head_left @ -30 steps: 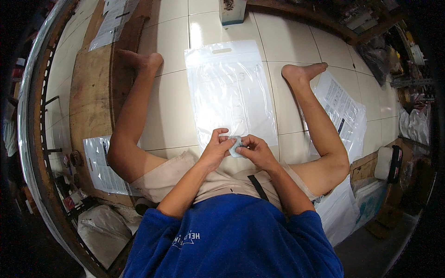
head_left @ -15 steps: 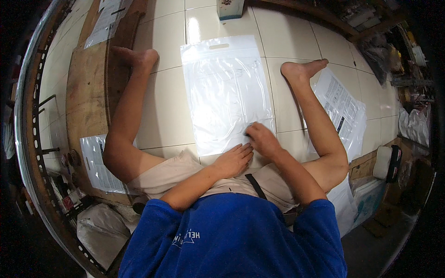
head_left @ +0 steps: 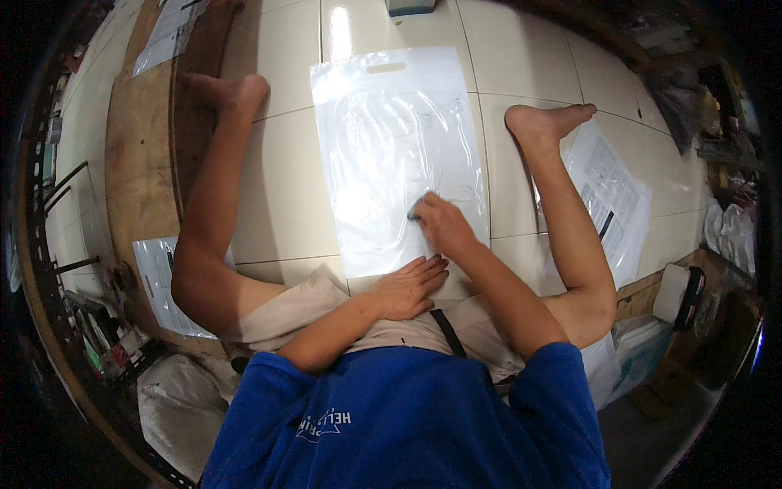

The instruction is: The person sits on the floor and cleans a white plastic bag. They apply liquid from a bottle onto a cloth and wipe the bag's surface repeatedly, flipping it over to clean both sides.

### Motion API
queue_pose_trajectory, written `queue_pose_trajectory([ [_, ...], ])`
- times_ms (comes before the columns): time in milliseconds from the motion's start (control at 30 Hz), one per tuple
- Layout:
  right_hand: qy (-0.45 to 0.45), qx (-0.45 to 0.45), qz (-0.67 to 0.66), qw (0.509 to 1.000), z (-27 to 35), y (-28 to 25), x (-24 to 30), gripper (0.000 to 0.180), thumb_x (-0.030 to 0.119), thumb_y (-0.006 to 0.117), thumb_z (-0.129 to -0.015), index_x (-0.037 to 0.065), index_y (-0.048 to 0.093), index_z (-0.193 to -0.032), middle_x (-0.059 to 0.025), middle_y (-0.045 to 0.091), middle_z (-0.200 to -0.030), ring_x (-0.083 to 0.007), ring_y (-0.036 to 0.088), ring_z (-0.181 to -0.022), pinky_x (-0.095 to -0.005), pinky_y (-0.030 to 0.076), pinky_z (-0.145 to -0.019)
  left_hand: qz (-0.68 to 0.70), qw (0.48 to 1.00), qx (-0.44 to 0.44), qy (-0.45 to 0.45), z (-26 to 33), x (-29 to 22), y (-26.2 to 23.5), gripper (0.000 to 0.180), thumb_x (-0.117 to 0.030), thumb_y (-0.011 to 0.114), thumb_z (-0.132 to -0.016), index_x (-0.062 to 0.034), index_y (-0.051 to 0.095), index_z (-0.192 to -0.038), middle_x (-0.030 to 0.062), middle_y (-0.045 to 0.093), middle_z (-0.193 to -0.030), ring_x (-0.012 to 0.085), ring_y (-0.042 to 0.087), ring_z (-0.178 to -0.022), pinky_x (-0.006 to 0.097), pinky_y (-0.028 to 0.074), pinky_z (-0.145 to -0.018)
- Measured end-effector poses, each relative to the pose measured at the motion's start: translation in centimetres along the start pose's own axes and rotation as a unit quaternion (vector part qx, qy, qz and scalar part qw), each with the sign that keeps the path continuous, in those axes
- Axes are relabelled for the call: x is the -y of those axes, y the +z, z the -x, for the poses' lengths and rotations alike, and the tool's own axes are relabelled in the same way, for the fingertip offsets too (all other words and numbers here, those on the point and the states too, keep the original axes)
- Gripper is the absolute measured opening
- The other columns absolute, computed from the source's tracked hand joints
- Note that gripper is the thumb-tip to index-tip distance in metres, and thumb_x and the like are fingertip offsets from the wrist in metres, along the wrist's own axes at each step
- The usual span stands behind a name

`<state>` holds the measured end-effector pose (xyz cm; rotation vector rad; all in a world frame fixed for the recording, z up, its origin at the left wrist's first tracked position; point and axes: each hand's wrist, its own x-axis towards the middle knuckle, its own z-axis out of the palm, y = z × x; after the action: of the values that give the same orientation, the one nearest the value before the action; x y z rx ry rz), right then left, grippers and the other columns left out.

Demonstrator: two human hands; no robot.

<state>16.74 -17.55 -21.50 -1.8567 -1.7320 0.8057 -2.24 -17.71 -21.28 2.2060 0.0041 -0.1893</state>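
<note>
A white plastic bag (head_left: 375, 155) with a cut-out handle at its far end lies flat on the tiled floor between my legs. Its surface is shiny and wrinkled. My right hand (head_left: 444, 228) is closed on a small dark greenish thing (head_left: 415, 211) and rests over the lower right part of the bag. Most of that thing is hidden by the fingers, so its kind is unclear. My left hand (head_left: 409, 287) lies flat with fingers stretched out at the bag's near edge, beside my shorts.
A wooden plank structure (head_left: 140, 171) runs along the left, with a printed plastic bag (head_left: 153, 281) and a printed sheet (head_left: 171, 37) on it. More printed bags (head_left: 599, 191) lie past my right leg. A box (head_left: 410, 8) stands at the far edge; shelving (head_left: 713, 155) lines the right.
My right hand has slid left and slightly away from me over the bag with the small thing. The left hand stays near the bag's close edge. The whole view has shifted a little.
</note>
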Motion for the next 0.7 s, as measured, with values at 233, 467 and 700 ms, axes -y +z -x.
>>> queue_pose_trajectory([
  [233, 0.045, -0.035, 0.052, 0.997, -12.3, -3.7, -2.7, 0.009, 0.008, 0.062, -0.083, 0.006, 0.069, -0.089, -0.0162, 0.06, -0.095, -0.0355, 0.063, -0.09, -0.0436, 0.052, -0.08, 0.033, 0.999, -0.002, 0.007, 0.1, 0.8, 0.6, 0.068, -0.031, 0.055, -0.092, 0.0054, 0.032, -0.145, 0.0236, 0.028, -0.154, 0.0358, 0.021, -0.146, 0.047, 0.017, -0.12],
  [467, 0.101, 0.0, -0.08, 0.992, -12.5, -6.4, -2.2, 0.025, 0.006, 0.064, -0.082, 0.001, 0.062, -0.107, -0.0183, 0.066, -0.105, -0.0337, 0.064, -0.099, -0.0388, 0.05, -0.086, 0.013, 1.0, -0.016, -0.009, 0.4, 0.4, 0.1, 0.069, -0.032, 0.055, -0.092, 0.0041, 0.032, -0.145, 0.023, 0.028, -0.154, 0.0357, 0.022, -0.146, 0.046, 0.018, -0.12],
  [700, 0.045, 0.076, -0.048, 0.995, 2.1, 1.3, 1.6, 0.014, 0.005, 0.067, -0.081, 0.002, 0.064, -0.095, -0.0172, 0.059, -0.091, -0.0352, 0.062, -0.086, -0.0421, 0.051, -0.076, 0.037, 0.997, 0.06, -0.031, 0.2, 0.1, -0.7, 0.066, -0.032, 0.055, -0.091, 0.0042, 0.037, -0.143, 0.0247, 0.03, -0.153, 0.0368, 0.026, -0.144, 0.047, 0.017, -0.12],
])
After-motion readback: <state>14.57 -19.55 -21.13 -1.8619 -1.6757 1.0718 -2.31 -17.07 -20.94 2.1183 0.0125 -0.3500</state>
